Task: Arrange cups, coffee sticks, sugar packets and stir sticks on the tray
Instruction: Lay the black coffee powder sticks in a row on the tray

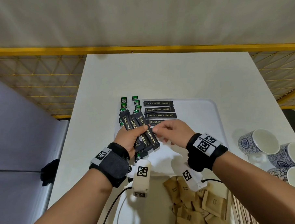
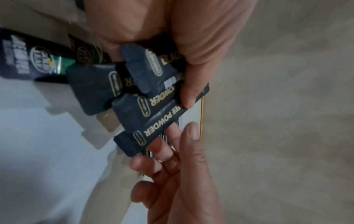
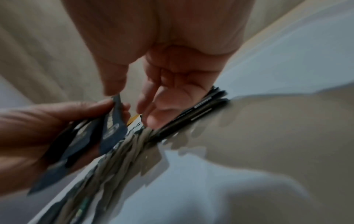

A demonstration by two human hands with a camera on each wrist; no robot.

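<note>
My left hand (image 1: 132,138) grips a fan of several black coffee sticks (image 1: 141,129) over the left edge of the white tray (image 1: 197,113). My right hand (image 1: 168,131) pinches the right edge of the fan's rightmost stick (image 1: 152,137) between thumb and fingers. The left wrist view shows the fanned sticks (image 2: 153,109) under my left thumb, with right-hand fingers (image 2: 172,151) beneath the lowest one. In the blurred right wrist view a stick (image 3: 114,121) sits between my thumb and fingers. Several more coffee sticks (image 1: 158,109) lie in a neat column on the tray.
Green tea sticks (image 1: 124,101) lie in rows at the tray's left edge. Blue-patterned cups (image 1: 258,141) lie on their sides at the right. Brown sugar packets (image 1: 198,204) are heaped near the front, wooden stir sticks (image 1: 240,211) beside them. A yellow mesh fence (image 1: 40,79) runs behind the white table (image 1: 158,74).
</note>
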